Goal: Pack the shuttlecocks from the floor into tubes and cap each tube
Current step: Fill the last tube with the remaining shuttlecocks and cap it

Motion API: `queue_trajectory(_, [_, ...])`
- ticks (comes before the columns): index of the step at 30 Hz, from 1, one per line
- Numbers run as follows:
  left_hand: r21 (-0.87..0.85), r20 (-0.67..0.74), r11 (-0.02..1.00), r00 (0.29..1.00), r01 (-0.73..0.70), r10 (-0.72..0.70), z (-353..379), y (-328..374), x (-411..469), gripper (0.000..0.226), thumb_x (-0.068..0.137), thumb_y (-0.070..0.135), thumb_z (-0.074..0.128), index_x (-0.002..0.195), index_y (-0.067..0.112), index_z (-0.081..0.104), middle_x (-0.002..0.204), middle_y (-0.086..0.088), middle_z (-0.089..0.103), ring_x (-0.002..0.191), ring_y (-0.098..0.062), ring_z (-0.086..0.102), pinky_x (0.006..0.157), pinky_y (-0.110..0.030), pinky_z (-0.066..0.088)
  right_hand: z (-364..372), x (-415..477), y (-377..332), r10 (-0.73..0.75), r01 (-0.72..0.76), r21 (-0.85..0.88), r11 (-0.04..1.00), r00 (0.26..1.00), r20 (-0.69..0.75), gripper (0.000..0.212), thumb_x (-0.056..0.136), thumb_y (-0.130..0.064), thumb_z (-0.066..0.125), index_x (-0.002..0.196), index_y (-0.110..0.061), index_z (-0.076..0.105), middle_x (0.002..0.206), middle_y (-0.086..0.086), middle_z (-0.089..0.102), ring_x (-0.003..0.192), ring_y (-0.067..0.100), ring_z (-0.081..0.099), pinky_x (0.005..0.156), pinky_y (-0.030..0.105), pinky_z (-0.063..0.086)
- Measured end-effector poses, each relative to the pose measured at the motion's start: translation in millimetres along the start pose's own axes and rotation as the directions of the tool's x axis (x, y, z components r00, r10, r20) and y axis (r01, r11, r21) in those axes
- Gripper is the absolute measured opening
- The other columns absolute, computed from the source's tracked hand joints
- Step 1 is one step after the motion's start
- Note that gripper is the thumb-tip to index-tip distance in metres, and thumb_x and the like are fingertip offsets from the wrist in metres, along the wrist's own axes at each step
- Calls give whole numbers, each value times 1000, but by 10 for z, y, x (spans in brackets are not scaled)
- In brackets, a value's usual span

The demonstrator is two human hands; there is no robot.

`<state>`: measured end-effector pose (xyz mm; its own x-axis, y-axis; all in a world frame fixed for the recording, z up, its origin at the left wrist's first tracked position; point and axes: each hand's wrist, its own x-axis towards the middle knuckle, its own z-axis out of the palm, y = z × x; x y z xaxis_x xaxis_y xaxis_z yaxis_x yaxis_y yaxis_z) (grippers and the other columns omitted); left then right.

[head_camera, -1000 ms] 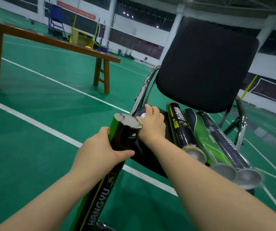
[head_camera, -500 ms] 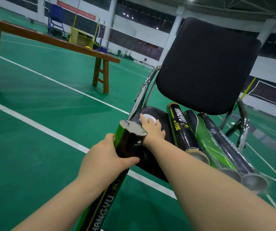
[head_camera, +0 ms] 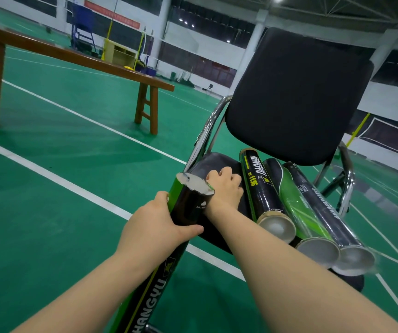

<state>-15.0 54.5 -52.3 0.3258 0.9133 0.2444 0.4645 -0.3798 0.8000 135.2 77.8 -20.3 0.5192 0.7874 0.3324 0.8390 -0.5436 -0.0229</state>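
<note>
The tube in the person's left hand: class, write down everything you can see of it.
The held tube is a long cardboard-looking cylinder, glossy black with a green stripe along one side and pale "HANGYU" lettering lower down. It tilts, top end away from the camera, with a ragged rim showing a grey inside; no cap sits on it. The left hand wraps its upper part, thumb across the front. Its top lies beside the right hand, by the chair seat.

Black chair seat point(head_camera: 219, 162) has three tubes point(head_camera: 259, 186) lying side by side along its right edge, open ends overhanging the front.
</note>
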Motion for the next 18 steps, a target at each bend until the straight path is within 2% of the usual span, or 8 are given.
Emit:
queue_trajectory(3, [2,1,1000,1000,-11,11,-25,23,-33,53,61,56,74,92,23,45,77,13,53,77,-16,54,65,-31,48,-35,-74,25,-57,51,84,995,996,75,35,89,-23,51,121,-12,41,128,14,41,115,36,44,91,42,41])
queue_trajectory(5, [-4,1,1000,1000,-12,12,-40,30,-69,55,61,56,74,94,22,46,80,10,56,80,-17,56,68,-32,50,-66,-168,55,-123,120,53,991,991,45,30,90,-23,50,117,-14,41,120,13,49,109,34,48,85,40,42])
queue_trajectory(7, [-15,-1,1000,1000,-10,10,-59,39,-128,57,61,56,74,97,22,46,84,7,59,83,-18,58,70,-35,51,-104,-284,91,-135,139,175,975,990,-37,25,93,-26,47,115,-16,46,113,10,49,104,31,49,78,35,39])
queue_trajectory(8, [-18,0,1000,1000,-11,11,-72,47,-169,57,61,56,74,97,22,46,84,7,58,83,-19,58,71,-35,51,-152,-358,93,-80,104,337,936,993,-84,23,94,-29,45,113,-16,49,109,9,46,101,29,49,74,31,36])
queue_trajectory(9, [-17,4,1000,1000,-15,15,-82,59,-215,56,61,56,74,96,22,46,82,8,58,82,-19,58,70,-35,51,-215,-435,92,4,61,523,850,993,-122,23,95,-31,44,110,-15,51,105,7,43,96,26,50,71,27,34])
queue_trajectory(11, [-27,21,999,1000,-21,21,-102,92,-323,56,61,54,75,96,23,45,81,9,57,81,-19,58,68,-34,50,-376,-599,102,182,0,787,617,973,-142,23,94,-33,46,103,-13,53,101,4,40,85,15,48,63,21,31])
queue_trajectory(13, [-61,37,998,999,-25,27,-139,141,-464,55,60,53,77,96,25,45,83,10,58,82,-18,59,69,-33,50,-545,-788,146,287,-14,860,510,945,-155,21,93,-35,49,94,-14,52,99,2,41,76,9,44,60,20,31])
queue_trajectory(18, [-121,124,990,988,-74,89,-222,379,-811,54,60,53,77,96,28,45,84,12,59,81,-14,59,71,-34,52,-1106,-1293,277,419,100,912,397,865,-278,32,88,-37,59,67,-20,42,80,7,48,63,13,42,58,23,34])
